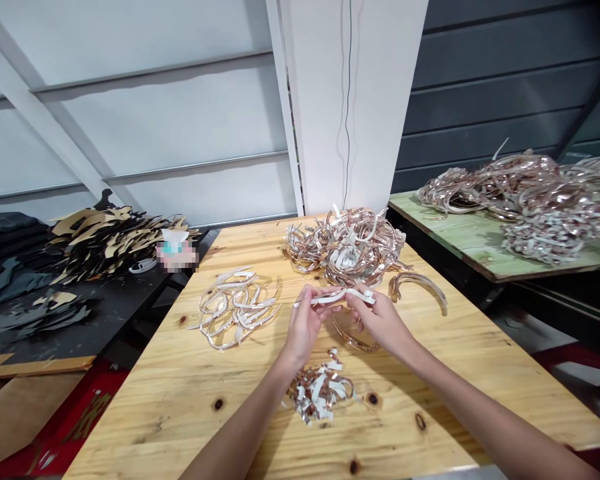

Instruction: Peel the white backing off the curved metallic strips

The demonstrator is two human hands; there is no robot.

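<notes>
Above the middle of the wooden table, my left hand [306,323] and my right hand [375,320] pinch a narrow strip [331,298], white on one face with a rose-gold shine along its edge. It runs between both hands, its end curling past my right fingers. Below them a curved rose-gold strip [353,341] lies on the wood. Closer to me is a small heap of short white and rose-gold scraps [320,390]. Loose curved strips [237,310] lie to the left, and a large tangle of shiny strips [350,247] sits behind my hands.
A few curved strips [420,287] rest at the table's right. Beyond, a green-topped table [460,240] carries bigger piles of rose-gold strips [535,193]. On the left, a black table [130,293] holds stacked dark and tan cut pieces [110,233]. A wall and white pillar [355,100] stand behind.
</notes>
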